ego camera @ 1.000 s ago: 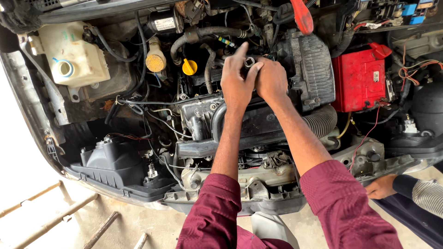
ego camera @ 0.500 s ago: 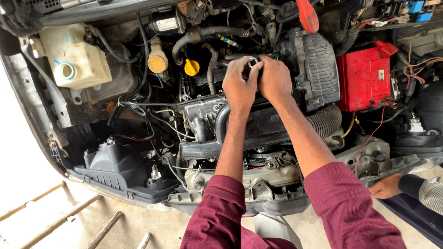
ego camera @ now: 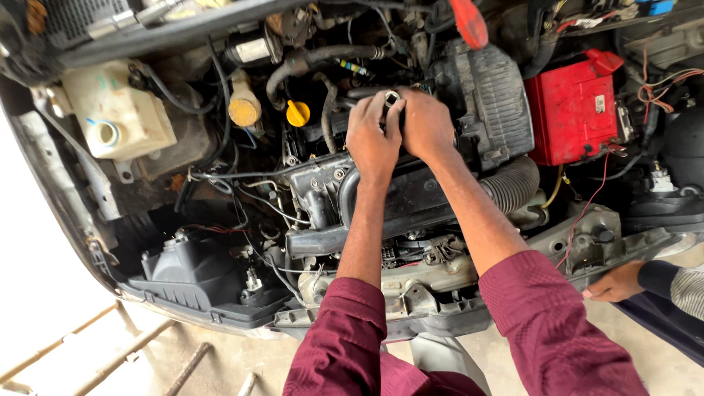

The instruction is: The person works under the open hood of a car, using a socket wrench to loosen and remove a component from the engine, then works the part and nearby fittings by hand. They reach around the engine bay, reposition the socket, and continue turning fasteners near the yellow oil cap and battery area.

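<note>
Engine bay [ego camera: 411, 198] of a car fills the view, hood up, seen from above the front edge, with pale concrete floor [ego camera: 103, 345] below the bumper and a few rusty bars lying on it. Both arms reach forward in maroon sleeves pushed up past the elbow, forearms bare and converging at the top of the engine.

The left hand [ego camera: 372, 139] and right hand [ego camera: 427, 126] meet side by side, knuckles up and touching each other. Together they are clamped around a small metal socket tool [ego camera: 391, 97], whose shiny round end shows just between the two index fingers at the far side of the hands.

Just right of the right hand sits a grey ribbed air-filter housing [ego camera: 493, 110], and further right a red battery [ego camera: 576, 110]. To the left of the left hand are a yellow oil filler cap [ego camera: 297, 114] and a yellow dipstick cap [ego camera: 243, 110], with a white coolant reservoir [ego camera: 121, 117] well beyond them. A red screwdriver handle [ego camera: 468, 22] lies beyond the hands. Another person's hand [ego camera: 616, 282] rests on the car's front edge, far to the right.
</note>
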Available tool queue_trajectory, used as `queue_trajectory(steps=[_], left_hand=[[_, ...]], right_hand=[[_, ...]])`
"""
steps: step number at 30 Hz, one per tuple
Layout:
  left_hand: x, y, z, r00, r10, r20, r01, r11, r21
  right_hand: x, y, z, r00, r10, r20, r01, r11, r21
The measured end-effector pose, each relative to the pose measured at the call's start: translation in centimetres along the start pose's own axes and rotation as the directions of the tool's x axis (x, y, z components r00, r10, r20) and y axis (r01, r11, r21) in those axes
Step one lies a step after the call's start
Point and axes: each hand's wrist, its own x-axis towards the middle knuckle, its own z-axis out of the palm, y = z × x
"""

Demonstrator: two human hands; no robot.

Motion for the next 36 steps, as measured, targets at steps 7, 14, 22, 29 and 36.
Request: queue_trajectory(steps=[7,14,22,29,36], left_hand=[[0.5,0.9,-0.6,0.995,0.094,-0.037,-0.094,0.996,-0.005],[0.1,0.7,-0.4,0.999,-0.021,0.038,0.020,0.999,0.026],[0.6,0.9,-0.4,0.998,0.060,-0.006,-0.059,0.990,0.124],[0.1,0.7,0.9,0.995,-0.063,-0.083,0.083,0.963,0.257],[0.2,0.0,1.4,0.999,0.035,-0.029,-0.024,0.949,0.313]], right_hand=[[0.2,-0.1,-0.1,0.978,0.192,0.078,-0.191,0.981,-0.031],[0.6,-0.3,-0.2,0.997,0.062,0.049,-0.060,0.997,-0.053],[1.4,-0.3,-0.7,0.963,0.197,0.182,-0.197,0.980,-0.018],[1.3,-0.1,0.0,0.973,0.184,0.142,-0.181,0.983,-0.032],[1.7,1.7,0.5,0.957,0.096,0.272,-0.063,0.990,-0.129]])
